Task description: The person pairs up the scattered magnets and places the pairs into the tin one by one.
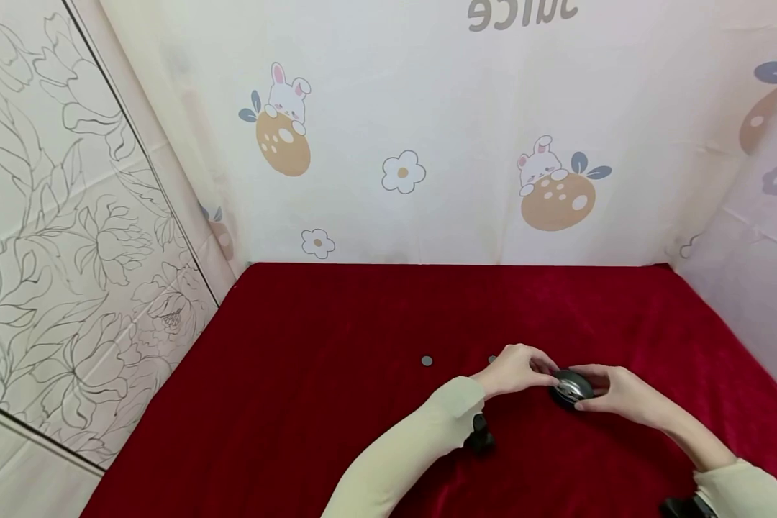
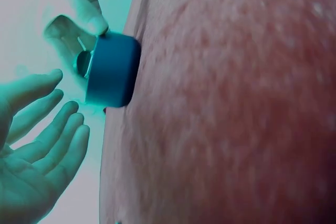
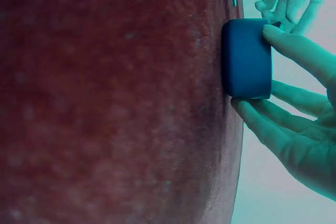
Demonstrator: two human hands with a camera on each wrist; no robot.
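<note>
A round dark container with a shiny silver top stands on the red cloth. My right hand holds it from the right, thumb on the near side and fingers on the far side. In the right wrist view, its smooth side wall shows between thumb and fingers. My left hand reaches in from the left, overlapping the container's edge in the head view. The left wrist view shows that hand's fingers fairly straight and spread, with a gap to the container.
A small grey disc lies on the red cloth left of the hands. A second disc is partly hidden behind my left hand. A printed curtain hangs at the back, and a flower-patterned panel stands on the left.
</note>
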